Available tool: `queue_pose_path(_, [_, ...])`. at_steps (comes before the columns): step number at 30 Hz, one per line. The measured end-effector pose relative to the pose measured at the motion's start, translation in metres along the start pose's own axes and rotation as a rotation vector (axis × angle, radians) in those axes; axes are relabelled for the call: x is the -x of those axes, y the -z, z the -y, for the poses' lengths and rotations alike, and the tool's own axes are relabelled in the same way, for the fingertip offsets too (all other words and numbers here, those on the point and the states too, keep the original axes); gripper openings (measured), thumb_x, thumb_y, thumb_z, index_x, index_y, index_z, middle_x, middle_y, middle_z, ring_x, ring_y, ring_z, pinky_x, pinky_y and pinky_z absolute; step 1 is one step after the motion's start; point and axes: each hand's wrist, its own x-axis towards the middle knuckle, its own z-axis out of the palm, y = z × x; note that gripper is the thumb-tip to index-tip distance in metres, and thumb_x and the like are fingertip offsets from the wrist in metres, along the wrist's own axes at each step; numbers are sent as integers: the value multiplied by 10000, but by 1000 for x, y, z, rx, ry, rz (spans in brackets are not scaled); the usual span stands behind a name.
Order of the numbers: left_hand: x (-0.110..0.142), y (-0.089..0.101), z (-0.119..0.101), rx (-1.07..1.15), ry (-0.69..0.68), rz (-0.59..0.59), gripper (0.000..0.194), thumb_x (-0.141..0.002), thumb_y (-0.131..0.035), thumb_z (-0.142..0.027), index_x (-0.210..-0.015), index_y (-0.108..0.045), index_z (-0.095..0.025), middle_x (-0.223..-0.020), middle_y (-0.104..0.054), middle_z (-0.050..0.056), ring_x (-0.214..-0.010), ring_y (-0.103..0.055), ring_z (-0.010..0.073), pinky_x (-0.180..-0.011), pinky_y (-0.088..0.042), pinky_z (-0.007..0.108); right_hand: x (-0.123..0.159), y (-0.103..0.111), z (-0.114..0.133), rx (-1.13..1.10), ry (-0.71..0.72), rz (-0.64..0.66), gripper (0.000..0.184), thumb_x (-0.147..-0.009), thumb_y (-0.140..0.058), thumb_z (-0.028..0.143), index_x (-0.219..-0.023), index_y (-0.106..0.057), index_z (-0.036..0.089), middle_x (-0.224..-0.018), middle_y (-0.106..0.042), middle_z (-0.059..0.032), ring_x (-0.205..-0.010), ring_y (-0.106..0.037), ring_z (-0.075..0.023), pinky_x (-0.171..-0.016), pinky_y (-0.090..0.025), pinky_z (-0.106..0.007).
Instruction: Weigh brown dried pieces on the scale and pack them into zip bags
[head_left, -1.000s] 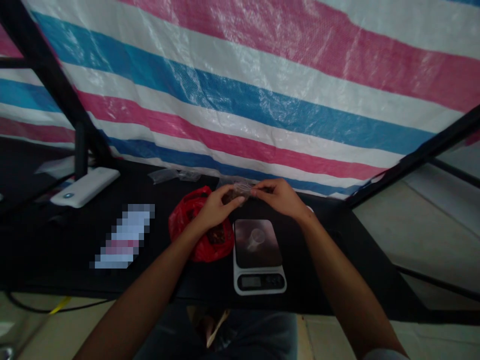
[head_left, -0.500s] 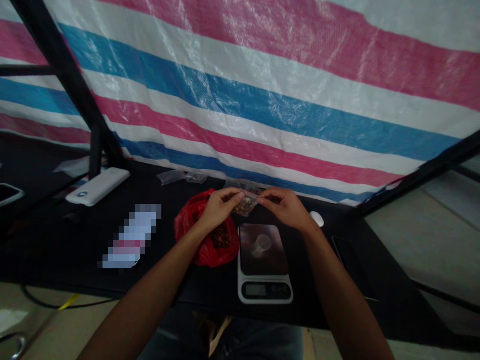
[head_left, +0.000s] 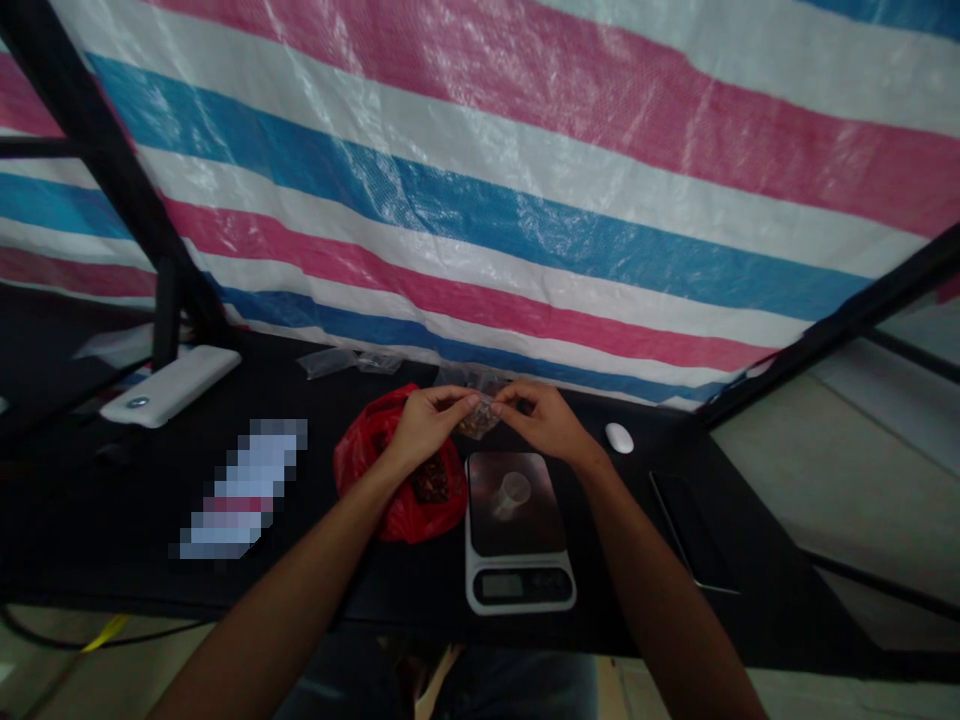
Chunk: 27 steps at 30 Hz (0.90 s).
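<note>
My left hand (head_left: pixel 429 428) and my right hand (head_left: pixel 541 420) meet above the black table, their fingertips pinching the top of a small clear plastic bag (head_left: pixel 478 420) holding brown pieces. Just below my left hand lies a crumpled red plastic bag (head_left: pixel 442 512) with dark brown contents. A digital kitchen scale (head_left: pixel 517 530) stands below my right hand, and a small clear plastic cup (head_left: pixel 513 495) rests on its dark platform. Neither hand touches the scale.
A striped plastic tarp (head_left: pixel 480 200) hangs behind the black table (head_left: pixel 90 520). On the table are a white power bank (head_left: pixel 171 386), clear plastic wrappers (head_left: pixel 327 362), a blurred flat item (head_left: pixel 240 490), a white computer mouse (head_left: pixel 619 437) and a black phone (head_left: pixel 691 530).
My hands have drawn closer together around the small clear bag, whose visible part looks smaller between my fingers. The whole view has shifted slightly with my head.
</note>
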Motion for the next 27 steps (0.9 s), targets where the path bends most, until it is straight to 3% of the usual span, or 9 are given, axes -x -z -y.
queue_pose_path(13, [3,1,-3,-35,-15,82,387,-791,-774,-532,-851,-731,-152,-750,-747,38,-650,-681,175,-610,-552,275,-8,-16,5,148,50,1,171,-962,-617,284,-874,-712,172,-806,-702,-17,-732,-607,-146,-694,-432,-257])
queue_pose_path(19, [3,3,-9,-180,-93,148,350,-897,-655,-501,-917,-711,-156,-848,-745,67,-742,-693,204,-698,-578,321,-3,-10,4,37,14,39,199,-953,-667,337,-913,-755,163,-806,-719,-29,-708,-617,-154,-665,-447,-262])
queue_pose_path(21, [3,8,-16,-354,-222,138,319,-929,-613,-467,-947,-708,-164,-932,-738,90,-866,-700,234,-819,-581,366,-1,1,6,74,2,25,203,-941,-693,348,-890,-765,165,-779,-720,-30,-678,-615,-157,-637,-438,-263])
queue_pose_path(24, [3,29,-30,-821,-411,-29,399,-879,-694,-468,-1138,-703,-165,-1208,-683,153,-1200,-617,328,-1070,-480,461,2,25,9,248,38,1,209,-973,-655,323,-893,-784,180,-864,-762,-64,-773,-674,-192,-708,-471,-289])
queue_pose_path(25, [2,40,-35,-977,-371,-103,510,-858,-720,-500,-1235,-680,-158,-1286,-647,180,-1250,-586,363,-1087,-461,488,2,34,10,318,38,-16,207,-983,-644,318,-930,-792,185,-901,-773,-76,-798,-688,-206,-729,-481,-302])
queue_pose_path(27, [2,63,-41,-1215,-164,-179,693,-822,-739,-574,-1347,-636,-134,-1377,-595,242,-1278,-562,435,-1051,-464,528,5,48,12,497,51,-69,202,-986,-645,316,-955,-805,197,-952,-788,-99,-871,-703,-245,-773,-486,-328])
